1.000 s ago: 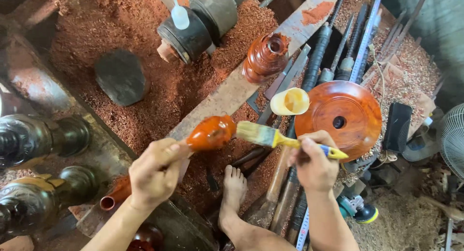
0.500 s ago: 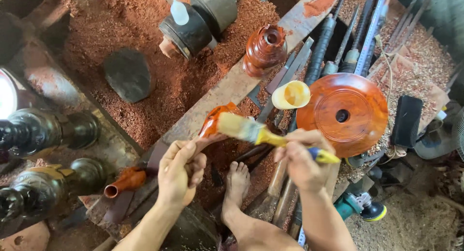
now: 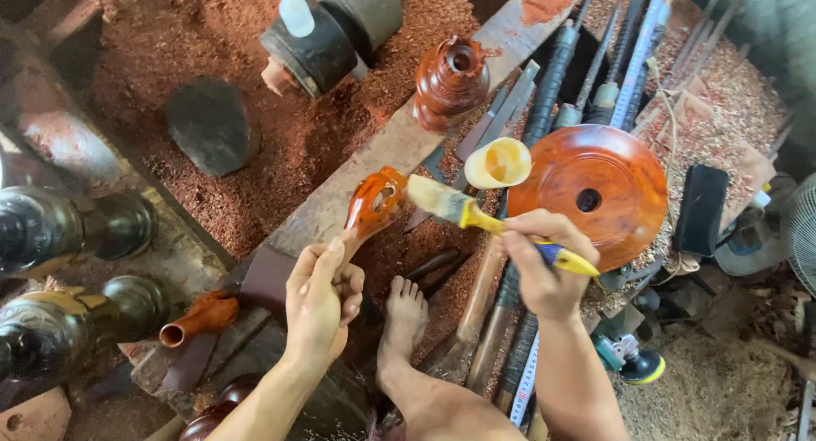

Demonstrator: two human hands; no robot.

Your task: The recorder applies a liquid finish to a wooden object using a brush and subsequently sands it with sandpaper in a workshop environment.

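At centre frame: small orange wooden piece [image 3: 376, 205], glossy, with a dark opening on its upper face. Held up from below by the left hand [image 3: 321, 298], fingers closed around its narrow lower end; that end is hidden inside the grip.

Right of centre: right hand [image 3: 544, 267], fingers clamped on the yellow handle of a paintbrush [image 3: 476, 217]. Bristle tip touches the wooden piece; the handle's blue-and-yellow tail sticks out past the knuckles.

Just behind the brush: pale yellow cup [image 3: 498, 163], contents hard to make out.

Right of the cup: round orange disc [image 3: 595, 190] with a centre hole, lower edge partly covered by the right hand.

Upper centre: carved dark red vase [image 3: 450, 80], standing on a wooden plank [image 3: 357, 186] that runs diagonally across the frame.

Upper left: red sawdust [image 3: 212, 50] over the ground.

Lower centre: bare foot [image 3: 405, 315], leg cut off by the bottom edge.

Left edge: dark turned pieces [image 3: 59, 228], cut off and blurred.

Lower left: small orange spout-shaped piece [image 3: 200, 318].
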